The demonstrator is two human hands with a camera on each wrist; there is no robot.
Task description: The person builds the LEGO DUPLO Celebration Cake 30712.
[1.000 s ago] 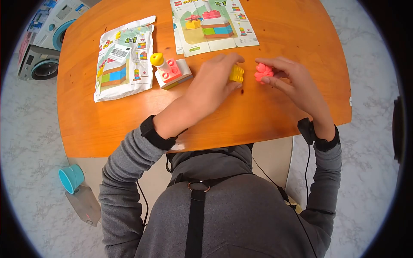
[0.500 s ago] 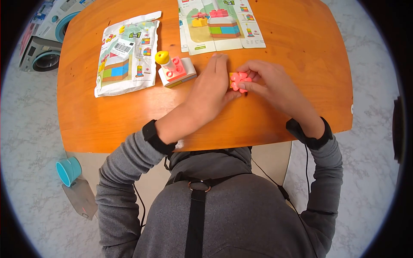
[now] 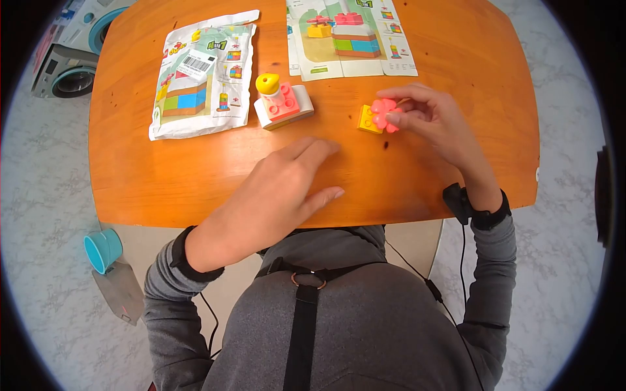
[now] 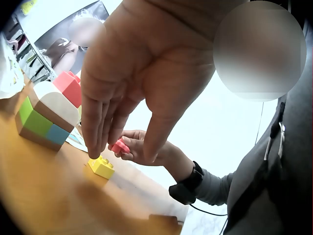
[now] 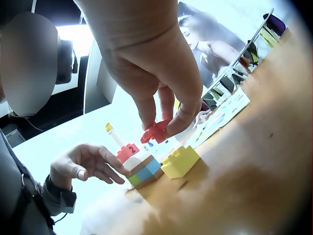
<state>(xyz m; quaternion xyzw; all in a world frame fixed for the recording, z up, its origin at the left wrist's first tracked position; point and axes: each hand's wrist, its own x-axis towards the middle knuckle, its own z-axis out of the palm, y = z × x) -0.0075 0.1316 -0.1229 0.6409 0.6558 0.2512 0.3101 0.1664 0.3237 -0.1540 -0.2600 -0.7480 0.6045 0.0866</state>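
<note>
Between the thumb and fingers of my right hand (image 3: 435,120) I pinch a pink flower piece (image 3: 385,117). In the right wrist view this flower (image 5: 155,131) is up off the table, beside and above a yellow toy brick (image 5: 180,162). The yellow brick (image 3: 367,122) stands studs up on the table, partly covered by the flower in the head view. My left hand (image 3: 277,186) is over the near part of the table with its fingers extended, and it holds nothing. Beyond it stands a block cake (image 3: 287,107) with a pink brick marked 2 and a yellow-tipped candle (image 3: 268,86).
A white toy packet (image 3: 202,78) lies at the left of the wooden table (image 3: 163,182). A flattened picture box (image 3: 352,42) lies at the far middle. A blue bucket (image 3: 103,251) and washing machines (image 3: 68,75) stand on the floor at the left.
My right hand brought the flower left to the yellow brick, over which it now partly lies in view. My left hand let go of the brick and drew back toward the table's near edge.
</note>
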